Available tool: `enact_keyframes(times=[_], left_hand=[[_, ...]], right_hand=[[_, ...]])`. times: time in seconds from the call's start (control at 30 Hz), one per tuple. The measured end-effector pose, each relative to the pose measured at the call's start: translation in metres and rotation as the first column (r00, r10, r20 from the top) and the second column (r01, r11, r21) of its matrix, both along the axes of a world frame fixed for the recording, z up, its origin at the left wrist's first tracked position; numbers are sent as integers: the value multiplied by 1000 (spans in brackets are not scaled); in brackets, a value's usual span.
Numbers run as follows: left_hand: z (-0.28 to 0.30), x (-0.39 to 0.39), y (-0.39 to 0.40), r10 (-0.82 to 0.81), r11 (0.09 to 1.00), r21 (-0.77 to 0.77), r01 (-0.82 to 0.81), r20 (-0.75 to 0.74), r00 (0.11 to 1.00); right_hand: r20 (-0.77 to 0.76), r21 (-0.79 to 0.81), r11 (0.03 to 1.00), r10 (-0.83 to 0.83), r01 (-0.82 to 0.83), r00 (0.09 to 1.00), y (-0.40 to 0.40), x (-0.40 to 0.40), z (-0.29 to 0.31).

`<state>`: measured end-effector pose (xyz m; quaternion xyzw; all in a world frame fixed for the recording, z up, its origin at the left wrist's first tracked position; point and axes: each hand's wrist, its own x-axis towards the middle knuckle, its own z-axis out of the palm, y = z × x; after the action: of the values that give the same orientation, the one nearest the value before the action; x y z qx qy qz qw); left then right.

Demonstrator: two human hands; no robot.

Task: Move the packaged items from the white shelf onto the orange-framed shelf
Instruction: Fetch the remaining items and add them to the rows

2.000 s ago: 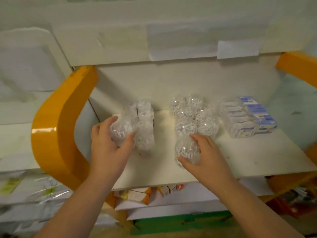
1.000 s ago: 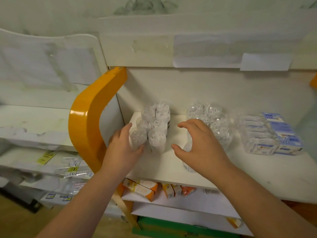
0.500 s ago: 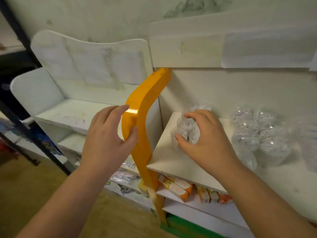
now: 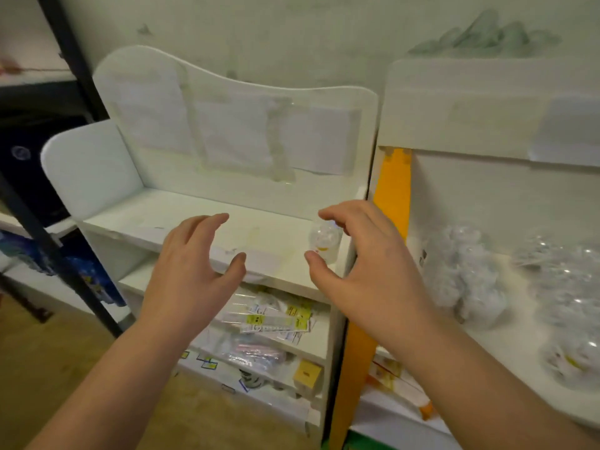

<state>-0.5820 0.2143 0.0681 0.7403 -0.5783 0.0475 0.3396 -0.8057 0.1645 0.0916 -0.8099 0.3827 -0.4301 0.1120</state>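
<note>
The fingers point(image 4: 334, 213) of the right hand point(image 4: 363, 254) are spread and curved, with the thumb apart from them, and they hold nothing; they arch just over and beside a small clear plastic-wrapped package with a yellow mark point(image 4: 323, 239), which stands on the right end of the top board of the white shelf with the wavy back panel point(image 4: 227, 125). Whether the fingertips touch the wrap cannot be told; the thumb tip sits just below the package's front. The left hand point(image 4: 191, 264) is likewise released, fingers extended and slightly curled, thumb out to the right, hovering empty over the middle of the same board, well apart from the package. To the right, an orange upright panel point(image 4: 391, 196) marks the side of the orange-framed shelf point(image 4: 506, 332). On its white board lie several clear, crinkled plastic-wrapped bundles point(image 4: 461, 271), grouped near the orange side, with more clear round packs point(image 4: 568, 287) further right, blurred at the edge of view. Below the white shelf's top board, lower boards carry flat clear sachets with yellow and white labels point(image 4: 272, 319) and a small yellow box point(image 4: 306, 373). A dark metal rack post point(image 4: 58, 254) slants at the left, over a tan wooden floor point(image 4: 48, 368).
</note>
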Motion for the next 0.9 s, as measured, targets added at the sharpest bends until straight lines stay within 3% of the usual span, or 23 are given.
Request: enact_keyframes(times=[0.23,0.47,0.67,0.9], left_hand=[[-12,90,-24,-144,990,-5,144,-17,989],[-32,112,-72,-286,958,-23,285,-53,957],[-47,132,-114,-294,954,35,297,-70,953],[-43,151,-165,-363,931,6,364,-75,929]], right_hand=[[-111,155,965,-193,209,975,-10,75,-33],[-214,235,916,-279,326,936,-23,97,-56],[-184,301,895,-285,330,941,-51,111,-73],[-191,256,867,-389,428,901,-112,130,-82]])
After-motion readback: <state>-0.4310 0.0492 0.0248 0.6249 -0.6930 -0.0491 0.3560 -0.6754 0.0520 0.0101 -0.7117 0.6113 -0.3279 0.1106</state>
